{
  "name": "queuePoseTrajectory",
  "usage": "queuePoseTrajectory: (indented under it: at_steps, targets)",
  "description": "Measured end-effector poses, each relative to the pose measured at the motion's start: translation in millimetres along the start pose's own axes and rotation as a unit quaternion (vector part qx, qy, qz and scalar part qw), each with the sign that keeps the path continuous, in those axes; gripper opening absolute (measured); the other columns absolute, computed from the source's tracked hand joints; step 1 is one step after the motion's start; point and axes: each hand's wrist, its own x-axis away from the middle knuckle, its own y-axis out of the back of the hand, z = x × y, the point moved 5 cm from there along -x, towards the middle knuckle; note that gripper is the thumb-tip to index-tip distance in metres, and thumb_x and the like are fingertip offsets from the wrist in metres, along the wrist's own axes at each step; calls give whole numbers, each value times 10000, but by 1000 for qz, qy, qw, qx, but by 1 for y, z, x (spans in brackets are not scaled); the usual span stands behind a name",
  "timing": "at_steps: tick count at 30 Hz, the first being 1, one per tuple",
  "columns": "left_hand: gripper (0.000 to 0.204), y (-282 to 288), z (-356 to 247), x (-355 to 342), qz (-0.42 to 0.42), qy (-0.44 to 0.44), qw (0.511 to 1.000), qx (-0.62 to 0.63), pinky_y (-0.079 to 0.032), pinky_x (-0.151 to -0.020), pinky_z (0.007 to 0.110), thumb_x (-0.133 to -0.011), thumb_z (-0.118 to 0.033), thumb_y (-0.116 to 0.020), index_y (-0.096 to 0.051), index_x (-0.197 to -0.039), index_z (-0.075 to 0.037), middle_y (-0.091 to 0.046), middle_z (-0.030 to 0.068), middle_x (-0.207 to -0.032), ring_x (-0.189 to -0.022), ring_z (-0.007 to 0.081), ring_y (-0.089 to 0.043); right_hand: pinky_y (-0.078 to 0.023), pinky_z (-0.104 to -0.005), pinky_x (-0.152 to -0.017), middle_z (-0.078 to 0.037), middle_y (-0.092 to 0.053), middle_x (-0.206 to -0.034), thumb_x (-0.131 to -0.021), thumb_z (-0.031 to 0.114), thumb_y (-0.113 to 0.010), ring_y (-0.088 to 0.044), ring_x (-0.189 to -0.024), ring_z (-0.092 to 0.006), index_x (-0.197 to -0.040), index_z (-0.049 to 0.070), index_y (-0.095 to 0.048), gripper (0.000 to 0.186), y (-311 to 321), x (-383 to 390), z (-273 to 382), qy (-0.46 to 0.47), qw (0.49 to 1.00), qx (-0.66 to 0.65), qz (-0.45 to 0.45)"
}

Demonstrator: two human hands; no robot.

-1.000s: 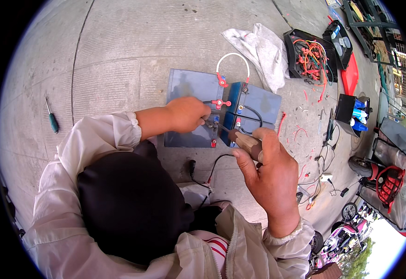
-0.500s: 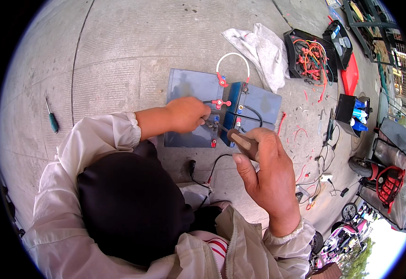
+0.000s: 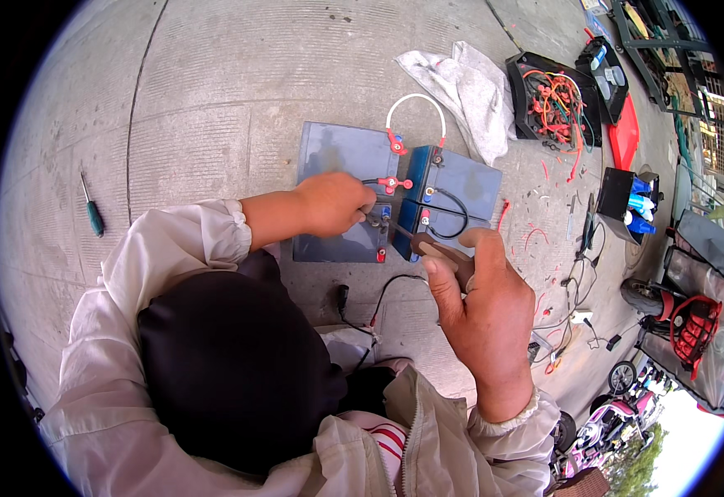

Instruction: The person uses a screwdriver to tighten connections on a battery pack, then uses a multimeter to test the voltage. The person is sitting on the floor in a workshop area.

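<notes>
Grey batteries stand close together on the concrete: left batteries (image 3: 354, 145) and right batteries (image 3: 465, 186), with blue sides showing on the right. My left hand (image 3: 333, 203) rests over the left ones, its fingers pinched beside a terminal (image 3: 385, 213); what they grip is mostly hidden. My right hand (image 3: 486, 311) is closed around a screwdriver (image 3: 445, 253) with a thick brown handle. Its thin shaft slants toward the terminal by my left fingertips. A white cable (image 3: 416, 96) and a black cable (image 3: 461, 203) link terminals, some with red covers (image 3: 393, 185).
A green-handled screwdriver (image 3: 93, 217) lies at the left. A pale cloth (image 3: 461, 91) and a black box of coloured wires (image 3: 552, 108) are at the far right, near a black box with blue bottles (image 3: 631, 203). Loose cords (image 3: 577, 286) and red scraps litter the right side.
My right hand and the screwdriver handle have shifted slightly to the right, and the handle has turned a little. My left hand stays in place.
</notes>
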Motion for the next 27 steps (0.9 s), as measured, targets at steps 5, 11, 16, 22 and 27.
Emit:
queuePoseTrajectory:
  at_steps: [5,11,16,22,27]
  targets:
    - [98,2,-2,0,-4,-8,1000,-1,-526,-808,493,-918,-183,-684,-675,-925,-86,-706,137,-961,-981,368,-675,-528,-434,-718,-151,-632,-992,-830,172,-799,-649,-904,-367,-1142,46,-571,406,2,2,7,98,995,7,-36]
    - [87,1,0,0,-8,-7,1000,4,-527,-807,491,-911,-170,-682,-676,-923,-84,-706,136,-959,-980,367,-675,-538,-444,-728,-173,-597,-1054,-832,183,-792,-637,-921,-365,-1202,51,-561,456,-1,1,7,81,996,-31,-3]
    - [87,0,0,0,-9,-5,1000,4,-528,-811,491,-911,-171,-680,-679,-931,-86,-707,139,-962,-981,370,-675,-521,-430,-780,-152,-616,-976,-804,88,-796,-622,-892,-371,-1172,46,-562,438,5,-2,8,153,987,-39,-37]
    - [126,0,0,0,-3,0,1000,17,-508,-821,492,-886,-176,-706,-655,-935,-72,-670,159,-979,-961,395,-650,-523,-466,-758,-166,-621,-1010,-806,76,-746,-638,-943,-375,-1238,58,-557,472,0,2,-3,21,999,-46,17]
    - [116,0,1,0,-1,-2,1000,13,-512,-820,494,-896,-178,-696,-665,-937,-74,-681,156,-977,-971,390,-655,-521,-449,-680,-134,-633,-928,-831,155,-776,-648,-837,-357,-1194,68,-571,426,5,-3,5,152,987,-29,-45]
